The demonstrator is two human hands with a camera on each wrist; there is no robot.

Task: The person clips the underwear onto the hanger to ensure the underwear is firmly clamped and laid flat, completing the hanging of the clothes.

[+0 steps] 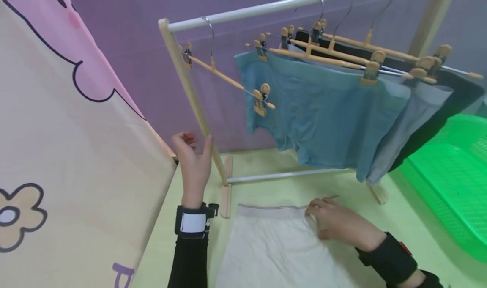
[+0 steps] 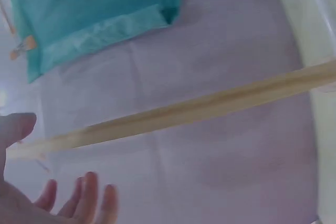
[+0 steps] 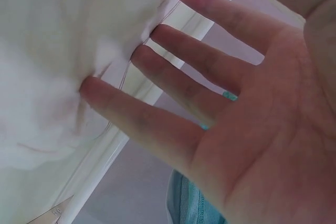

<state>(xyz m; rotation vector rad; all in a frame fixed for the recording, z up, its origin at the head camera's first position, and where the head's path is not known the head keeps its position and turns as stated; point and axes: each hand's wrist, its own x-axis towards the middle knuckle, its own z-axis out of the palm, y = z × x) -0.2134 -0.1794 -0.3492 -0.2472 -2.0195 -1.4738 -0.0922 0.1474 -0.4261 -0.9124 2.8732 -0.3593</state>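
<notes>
A white garment with a dark line along its top edge lies spread on the pale green table. My right hand is at the garment's upper right part; in the right wrist view its extended fingers touch the cloth with their tips. My left hand is raised beside the left wooden post of a small clothes rack, thumb apart from loosely bent fingers, holding nothing. Above it, a bare wooden clip hanger hangs from the white rail. The left wrist view shows the same post in front of the hand.
Blue shorts, a light grey garment and a dark garment hang from clip hangers on the rail's right part. A green plastic basket stands at the right. A printed cloth rises at the left.
</notes>
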